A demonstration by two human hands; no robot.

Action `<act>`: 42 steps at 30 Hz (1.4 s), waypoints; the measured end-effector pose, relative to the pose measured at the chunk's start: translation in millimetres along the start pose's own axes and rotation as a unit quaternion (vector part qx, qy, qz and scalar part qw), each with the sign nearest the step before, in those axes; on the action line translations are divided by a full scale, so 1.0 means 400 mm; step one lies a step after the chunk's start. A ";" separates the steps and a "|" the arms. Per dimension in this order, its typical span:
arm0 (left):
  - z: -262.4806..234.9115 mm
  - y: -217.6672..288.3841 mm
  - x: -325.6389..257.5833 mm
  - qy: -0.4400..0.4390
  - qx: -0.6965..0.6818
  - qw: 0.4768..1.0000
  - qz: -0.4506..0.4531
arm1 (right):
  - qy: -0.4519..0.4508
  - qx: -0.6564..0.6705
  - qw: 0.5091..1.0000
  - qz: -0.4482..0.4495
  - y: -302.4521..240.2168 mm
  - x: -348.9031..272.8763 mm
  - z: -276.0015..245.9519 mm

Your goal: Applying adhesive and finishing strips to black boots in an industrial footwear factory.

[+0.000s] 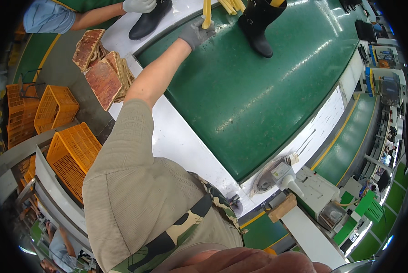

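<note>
My left hand (196,35), in a grey glove, reaches out over the green belt (240,104). Its fingers are closed around the lower end of a long yellow strip (207,13) with a curved tip; the strip's upper part runs out of the picture. To the right of that hand a black boot (258,27) with a buckle stands on the belt, with something yellow in its top. More yellow strips (231,5) lie between the hand and this boot. Another black boot (150,20) is on the white border at the far left. My right hand is out of view.
A co-worker's white-gloved hand (140,5) is at the far-left boot. Worn reddish-brown boards (104,77) are stacked by the white table edge (181,136). Orange crates (74,152) stand at left. A white machine part (281,175) sits at the belt's near right corner.
</note>
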State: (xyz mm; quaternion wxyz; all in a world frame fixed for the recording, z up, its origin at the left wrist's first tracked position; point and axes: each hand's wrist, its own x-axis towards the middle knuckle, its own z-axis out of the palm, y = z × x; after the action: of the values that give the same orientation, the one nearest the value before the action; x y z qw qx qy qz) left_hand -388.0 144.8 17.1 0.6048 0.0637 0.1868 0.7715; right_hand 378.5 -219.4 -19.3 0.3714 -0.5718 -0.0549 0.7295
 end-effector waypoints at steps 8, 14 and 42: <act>0.168 -0.201 -0.182 -0.110 -0.030 0.993 -0.034 | 0.043 0.143 0.987 -0.054 0.059 -0.012 -0.012; 0.148 -0.306 -0.356 -0.072 0.008 0.986 -0.150 | -0.075 0.205 0.970 -0.110 0.018 0.012 0.067; 0.354 -0.659 -0.945 -0.121 0.042 0.932 -0.340 | 0.233 0.075 0.956 -0.161 -0.156 0.092 -0.049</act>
State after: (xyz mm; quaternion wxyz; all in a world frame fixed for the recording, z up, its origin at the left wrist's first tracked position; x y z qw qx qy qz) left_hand -4.0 -134.9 99.8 0.8460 0.1143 0.1548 0.4973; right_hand 423.1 -159.0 -23.6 0.5285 -0.6799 -0.0035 0.5083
